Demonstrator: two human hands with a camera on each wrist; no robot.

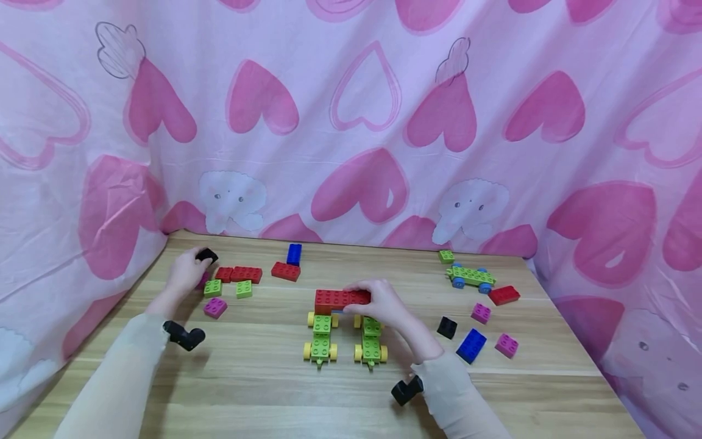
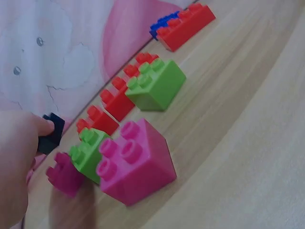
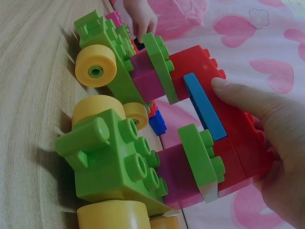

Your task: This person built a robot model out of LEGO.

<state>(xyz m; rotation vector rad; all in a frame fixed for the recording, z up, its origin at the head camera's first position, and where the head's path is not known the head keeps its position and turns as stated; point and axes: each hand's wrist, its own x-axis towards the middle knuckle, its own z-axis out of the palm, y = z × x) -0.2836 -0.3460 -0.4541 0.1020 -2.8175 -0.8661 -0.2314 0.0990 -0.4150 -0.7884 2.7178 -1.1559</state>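
At the far left of the table, my left hand [image 1: 183,272] pinches a black brick [image 1: 208,255]; the left wrist view shows the thumb against this brick [image 2: 53,135]. A magenta brick [image 2: 66,175] lies just below that hand. My right hand [image 1: 382,303] grips the right end of red bricks [image 1: 331,298] that bridge two green wheeled bases [image 1: 320,348] with yellow wheels. Seen from the right wrist, magenta bricks [image 3: 177,175] and green bricks [image 3: 200,155] stand between bases and red bricks, and a blue piece [image 3: 206,107] sits beneath the red span.
Near the left hand lie red bricks [image 1: 247,274], lime bricks [image 1: 244,289] and a magenta brick [image 1: 216,308]. A blue brick [image 1: 294,253] touches a red one [image 1: 286,271] at the back. To the right are a blue-wheeled green base [image 1: 470,276], a black brick [image 1: 446,327] and a blue brick [image 1: 471,346].
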